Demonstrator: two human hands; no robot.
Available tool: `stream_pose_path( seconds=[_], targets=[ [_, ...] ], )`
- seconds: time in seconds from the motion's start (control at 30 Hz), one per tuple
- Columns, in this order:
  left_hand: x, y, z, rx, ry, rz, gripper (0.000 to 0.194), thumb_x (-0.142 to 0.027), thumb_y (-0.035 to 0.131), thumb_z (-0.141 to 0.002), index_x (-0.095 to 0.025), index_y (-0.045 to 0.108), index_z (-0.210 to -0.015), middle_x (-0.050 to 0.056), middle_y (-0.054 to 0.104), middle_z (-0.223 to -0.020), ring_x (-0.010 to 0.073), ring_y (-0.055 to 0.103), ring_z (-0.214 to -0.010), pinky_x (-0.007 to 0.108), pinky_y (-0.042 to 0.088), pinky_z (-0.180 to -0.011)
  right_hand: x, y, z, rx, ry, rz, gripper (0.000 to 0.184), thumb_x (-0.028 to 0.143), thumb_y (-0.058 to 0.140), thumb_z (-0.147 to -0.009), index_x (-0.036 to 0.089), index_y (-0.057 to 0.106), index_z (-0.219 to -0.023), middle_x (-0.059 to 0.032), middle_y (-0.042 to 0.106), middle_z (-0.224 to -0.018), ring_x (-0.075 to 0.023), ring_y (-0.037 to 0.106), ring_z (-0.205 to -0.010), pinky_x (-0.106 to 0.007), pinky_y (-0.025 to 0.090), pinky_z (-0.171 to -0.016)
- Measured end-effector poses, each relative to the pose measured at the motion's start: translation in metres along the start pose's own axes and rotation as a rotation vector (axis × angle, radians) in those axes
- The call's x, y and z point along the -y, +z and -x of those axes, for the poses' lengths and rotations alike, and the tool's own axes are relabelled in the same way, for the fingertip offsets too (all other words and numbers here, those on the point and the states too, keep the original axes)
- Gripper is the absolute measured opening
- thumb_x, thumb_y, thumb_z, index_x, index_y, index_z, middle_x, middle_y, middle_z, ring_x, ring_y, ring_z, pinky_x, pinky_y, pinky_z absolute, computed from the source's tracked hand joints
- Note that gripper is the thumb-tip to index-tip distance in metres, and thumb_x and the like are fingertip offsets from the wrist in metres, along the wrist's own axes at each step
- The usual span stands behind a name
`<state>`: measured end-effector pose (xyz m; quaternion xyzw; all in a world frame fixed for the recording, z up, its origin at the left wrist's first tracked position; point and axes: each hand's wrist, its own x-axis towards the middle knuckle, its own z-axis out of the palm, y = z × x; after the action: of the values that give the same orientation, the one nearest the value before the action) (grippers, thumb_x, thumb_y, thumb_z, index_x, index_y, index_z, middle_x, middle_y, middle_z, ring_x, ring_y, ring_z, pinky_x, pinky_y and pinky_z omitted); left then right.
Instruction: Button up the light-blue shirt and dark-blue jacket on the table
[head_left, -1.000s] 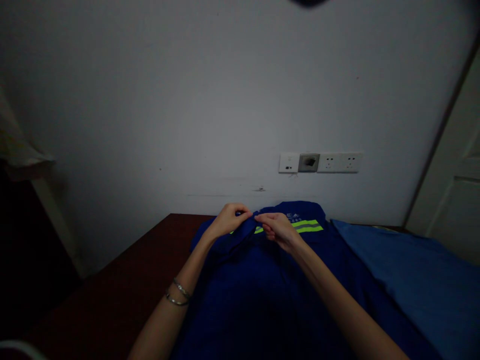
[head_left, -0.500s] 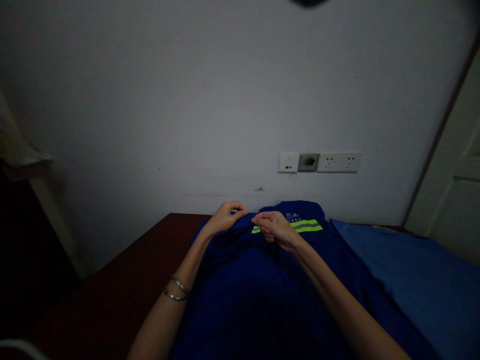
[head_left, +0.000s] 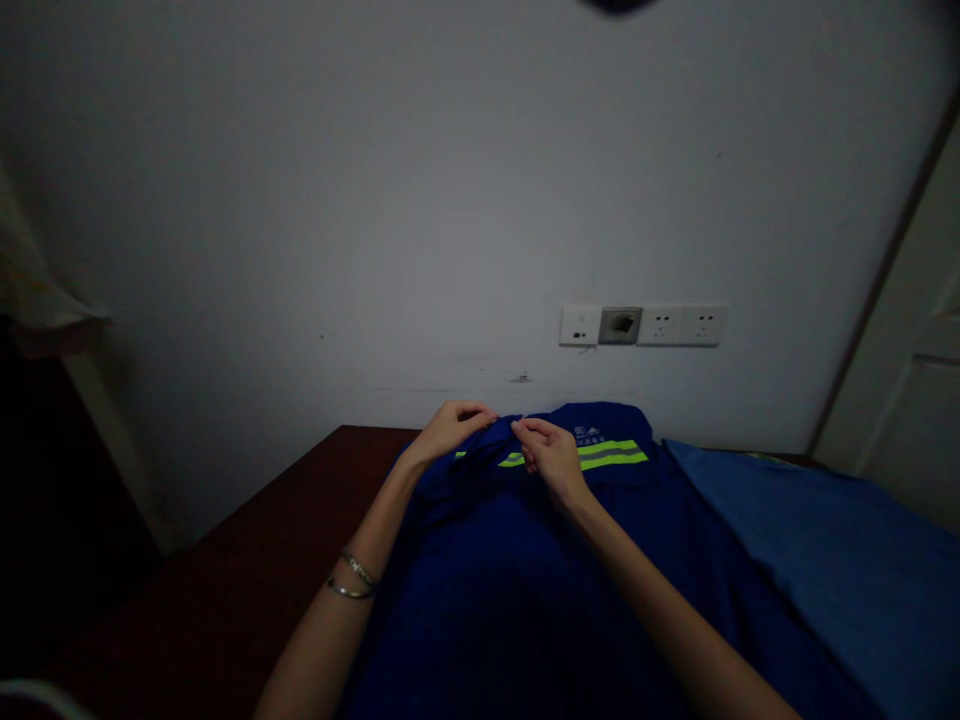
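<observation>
A dark blue work jacket (head_left: 517,560) with a yellow-green and grey reflective stripe (head_left: 611,454) lies spread on a dark red table. Small white print (head_left: 589,434) shows above the stripe. My left hand (head_left: 452,428), with metal bracelets (head_left: 354,577) on its wrist, pinches the jacket's cloth near its far edge. Close beside it, my right hand (head_left: 553,456) pinches the same raised fold of cloth between thumb and forefinger. Whether a button or other fastener lies under the fingertips I cannot tell.
A lighter blue cloth (head_left: 832,540) lies to the right of the jacket. The dark red tabletop (head_left: 262,560) shows on the left. Behind stands a grey-white wall with several socket plates (head_left: 679,325). A door (head_left: 915,330) is at the right edge.
Both hands stay at the jacket's far edge. The right hand has shifted slightly and its fingers have turned upward; a fold of cloth has risen between the hands, uncovering more stripe.
</observation>
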<state>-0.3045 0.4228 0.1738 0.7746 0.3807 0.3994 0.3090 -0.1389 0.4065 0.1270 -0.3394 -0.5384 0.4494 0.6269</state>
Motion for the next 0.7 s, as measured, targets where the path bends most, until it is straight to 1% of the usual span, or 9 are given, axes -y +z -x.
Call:
stream_pose_path(
  seconds=[0.07,0.17,0.23,0.27,0.37,0.47,0.57,0.63,0.7],
  targets=[
    [-0.006,-0.005,0.005,0.028,0.004,-0.050,0.036,-0.042,0.055,-0.076,-0.012,0.064,-0.093,0.006,0.064,-0.086,0.0143,0.056,-0.077,0.024,0.042,-0.069,0.000,0.001,0.000,-0.038,0.021,-0.019,0.039,0.048,0.068,-0.060,0.013,0.059,-0.076,0.0090,0.040,-0.038,-0.0045,0.031,-0.033,-0.017,0.027,-0.032],
    [-0.015,-0.015,0.015,0.174,-0.016,-0.179,0.049,-0.040,0.065,-0.067,-0.016,0.058,-0.109,0.008,0.063,-0.098,0.0159,0.057,-0.083,0.025,0.043,-0.071,0.001,0.001,0.000,-0.090,0.046,-0.044,0.040,0.048,0.069,-0.059,0.013,0.059,-0.076,0.0092,0.039,-0.039,-0.0046,0.032,-0.034,-0.018,0.027,-0.033],
    [-0.018,-0.022,0.020,0.248,-0.024,-0.277,0.052,-0.034,0.070,-0.062,-0.017,0.058,-0.110,0.007,0.063,-0.100,0.0166,0.057,-0.084,0.025,0.044,-0.071,0.001,-0.001,-0.001,-0.102,0.057,-0.039,0.041,0.049,0.069,-0.058,0.014,0.059,-0.077,0.0094,0.039,-0.039,-0.0050,0.032,-0.033,-0.018,0.028,-0.033],
    [-0.018,-0.025,0.022,0.252,-0.023,-0.321,0.045,-0.031,0.069,-0.062,-0.017,0.060,-0.104,0.006,0.064,-0.097,0.0166,0.057,-0.083,0.025,0.044,-0.071,0.001,-0.003,-0.003,-0.083,0.066,-0.017,0.040,0.049,0.069,-0.058,0.014,0.059,-0.076,0.0091,0.039,-0.038,-0.0053,0.032,-0.033,-0.019,0.028,-0.033],
    [-0.015,-0.032,0.019,0.162,-0.008,-0.427,0.016,-0.025,0.058,-0.070,-0.014,0.065,-0.080,0.004,0.066,-0.078,0.0158,0.057,-0.072,0.024,0.043,-0.066,0.005,-0.013,-0.008,0.034,0.080,0.162,0.036,0.050,0.066,-0.061,0.015,0.059,-0.063,0.0067,0.040,-0.036,-0.0065,0.034,-0.032,-0.020,0.029,-0.034],
    [-0.010,-0.035,0.013,0.042,0.029,-0.477,0.016,-0.022,0.052,-0.073,-0.014,0.065,-0.073,0.003,0.066,-0.073,0.0161,0.058,-0.070,0.024,0.042,-0.064,0.012,-0.025,-0.012,0.024,-0.033,0.373,0.036,0.049,0.065,-0.064,0.014,0.059,-0.055,0.0023,0.047,-0.041,-0.0088,0.043,-0.039,-0.020,0.034,-0.038],
    [-0.007,-0.035,0.010,-0.036,0.081,-0.441,0.018,-0.020,0.051,-0.074,-0.014,0.067,-0.079,0.003,0.067,-0.079,0.0165,0.059,-0.076,0.025,0.043,-0.070,0.022,-0.028,-0.010,0.067,-0.069,0.376,0.032,0.043,0.069,-0.062,0.015,0.066,-0.076,-0.0041,0.064,-0.070,-0.0132,0.056,-0.060,-0.022,0.045,-0.049],
    [-0.006,-0.032,0.009,-0.059,0.115,-0.403,0.019,-0.018,0.051,-0.074,-0.015,0.068,-0.083,0.003,0.068,-0.084,0.0163,0.060,-0.080,0.026,0.044,-0.075,0.026,-0.024,-0.006,0.182,0.013,0.308,0.039,0.041,0.069,-0.063,0.016,0.064,-0.093,-0.0064,0.066,-0.088,-0.0149,0.059,-0.070,-0.024,0.050,-0.052],
    [-0.006,-0.027,0.008,-0.063,0.150,-0.379,0.020,-0.017,0.051,-0.075,-0.016,0.068,-0.086,0.003,0.068,-0.087,0.0160,0.060,-0.082,0.027,0.044,-0.078,0.028,-0.017,-0.001,0.274,0.088,0.249,0.043,0.038,0.070,-0.064,0.017,0.061,-0.100,-0.0063,0.065,-0.089,-0.0153,0.060,-0.072,-0.024,0.051,-0.051]
  ],
)
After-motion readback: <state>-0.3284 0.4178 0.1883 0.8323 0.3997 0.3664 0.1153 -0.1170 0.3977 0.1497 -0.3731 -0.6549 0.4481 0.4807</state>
